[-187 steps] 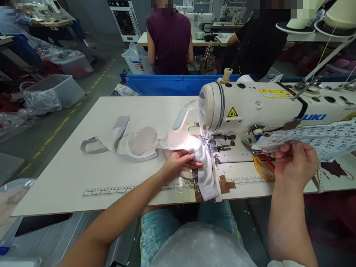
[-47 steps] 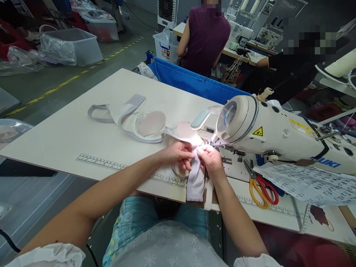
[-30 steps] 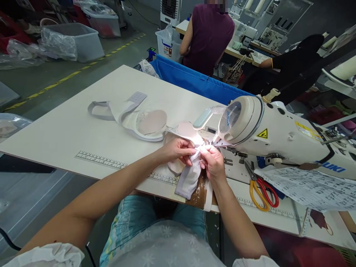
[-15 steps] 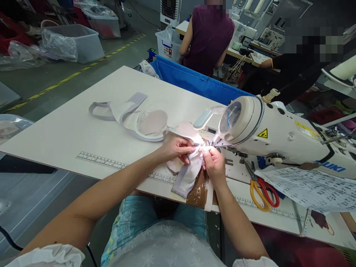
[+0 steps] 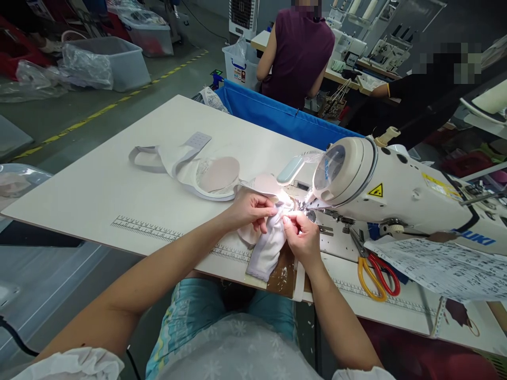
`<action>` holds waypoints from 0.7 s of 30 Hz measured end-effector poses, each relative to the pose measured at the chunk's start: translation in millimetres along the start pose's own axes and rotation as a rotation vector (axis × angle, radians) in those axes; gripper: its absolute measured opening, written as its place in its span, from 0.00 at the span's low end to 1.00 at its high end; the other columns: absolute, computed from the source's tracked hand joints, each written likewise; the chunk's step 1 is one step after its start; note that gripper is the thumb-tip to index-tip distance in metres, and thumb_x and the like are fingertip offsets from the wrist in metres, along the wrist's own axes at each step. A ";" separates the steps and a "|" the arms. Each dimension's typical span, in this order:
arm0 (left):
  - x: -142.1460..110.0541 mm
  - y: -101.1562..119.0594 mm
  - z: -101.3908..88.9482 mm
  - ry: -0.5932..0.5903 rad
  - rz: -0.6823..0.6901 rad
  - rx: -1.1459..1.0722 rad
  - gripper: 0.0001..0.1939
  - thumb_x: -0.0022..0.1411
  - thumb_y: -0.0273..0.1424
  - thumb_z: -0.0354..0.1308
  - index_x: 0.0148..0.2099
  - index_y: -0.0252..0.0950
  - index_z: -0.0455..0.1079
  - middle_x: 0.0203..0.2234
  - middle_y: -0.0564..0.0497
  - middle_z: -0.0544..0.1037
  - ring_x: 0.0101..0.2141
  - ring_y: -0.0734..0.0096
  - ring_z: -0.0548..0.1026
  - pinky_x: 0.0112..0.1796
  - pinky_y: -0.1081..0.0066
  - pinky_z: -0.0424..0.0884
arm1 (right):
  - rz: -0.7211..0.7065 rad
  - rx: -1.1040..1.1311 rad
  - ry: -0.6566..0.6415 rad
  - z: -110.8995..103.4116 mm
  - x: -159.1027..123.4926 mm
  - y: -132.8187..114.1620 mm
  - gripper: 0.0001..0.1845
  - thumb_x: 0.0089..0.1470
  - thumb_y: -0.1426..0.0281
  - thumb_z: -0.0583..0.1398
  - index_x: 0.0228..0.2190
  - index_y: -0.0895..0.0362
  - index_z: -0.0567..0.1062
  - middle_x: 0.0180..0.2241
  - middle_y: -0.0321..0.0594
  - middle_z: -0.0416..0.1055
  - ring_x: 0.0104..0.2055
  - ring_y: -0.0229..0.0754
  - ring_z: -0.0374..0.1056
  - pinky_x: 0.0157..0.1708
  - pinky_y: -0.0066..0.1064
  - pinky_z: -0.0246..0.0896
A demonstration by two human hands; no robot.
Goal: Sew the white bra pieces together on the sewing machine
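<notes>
A pale lilac-white bra [image 5: 186, 174] lies across the white sewing table [image 5: 119, 158], its hook band and one cup spread to the left. Its near end hangs toward the table's front edge, under my hands. My left hand [image 5: 253, 211] pinches the fabric just left of the needle area. Closer to the machine, my right hand [image 5: 303, 235] pinches the edge of the same bra with thumb and forefinger. The sewing machine [image 5: 356, 174] has its lamp lit over the needle, and the glare blurs the stitching spot.
Scissors [image 5: 376, 274] with orange and red handles lie right of my right arm, beside a written paper sheet [image 5: 431, 264]. A blue cloth bin [image 5: 273, 111] borders the table's far edge. Beyond it sits a person [image 5: 299, 50] in purple. Plastic tubs [image 5: 127, 66] stand on the floor at left.
My right hand has shifted slightly down and left, away from the needle, along the bra's edge. My left hand keeps nearly the same place.
</notes>
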State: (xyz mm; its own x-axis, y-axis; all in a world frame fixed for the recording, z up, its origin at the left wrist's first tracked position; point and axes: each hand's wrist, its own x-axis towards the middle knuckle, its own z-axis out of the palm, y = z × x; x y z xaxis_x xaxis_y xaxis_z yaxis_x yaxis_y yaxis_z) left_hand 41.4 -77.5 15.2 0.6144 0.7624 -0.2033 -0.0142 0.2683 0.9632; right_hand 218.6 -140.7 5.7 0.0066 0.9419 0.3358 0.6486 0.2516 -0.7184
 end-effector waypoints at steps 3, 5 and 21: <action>-0.5 1.5 0.2 -0.002 -0.046 -0.047 0.11 0.56 0.34 0.63 0.31 0.31 0.70 0.14 0.52 0.74 0.18 0.75 0.75 0.18 0.82 0.67 | -0.036 -0.039 0.005 -1.0 0.0 -0.9 0.09 0.55 0.67 0.56 0.26 0.56 0.72 0.16 0.28 0.53 0.20 0.33 0.52 0.23 0.26 0.51; -0.2 2.1 1.4 0.001 -0.084 -0.102 0.11 0.54 0.34 0.65 0.30 0.31 0.69 0.18 0.49 0.77 0.23 0.70 0.79 0.22 0.79 0.71 | -0.044 -0.048 0.000 -1.3 0.1 -0.9 0.09 0.55 0.67 0.56 0.26 0.56 0.72 0.16 0.28 0.53 0.20 0.33 0.53 0.23 0.26 0.51; 0.4 -1.0 1.6 0.000 -0.105 -0.109 0.14 0.53 0.35 0.67 0.30 0.31 0.68 0.24 0.45 0.81 0.31 0.67 0.81 0.31 0.74 0.76 | -0.016 -0.013 -0.033 -7.1 -4.6 2.5 0.09 0.59 0.68 0.50 0.42 0.55 0.64 0.26 0.35 0.67 0.25 0.39 0.64 0.24 0.29 0.58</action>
State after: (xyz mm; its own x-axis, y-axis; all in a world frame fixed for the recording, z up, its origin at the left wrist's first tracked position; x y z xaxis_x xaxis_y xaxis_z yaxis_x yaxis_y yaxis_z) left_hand 43.0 -78.4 14.4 0.6173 0.7266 -0.3015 -0.0356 0.4087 0.9120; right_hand 225.6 -146.0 6.7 -0.0286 0.9445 0.3273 0.6583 0.2642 -0.7049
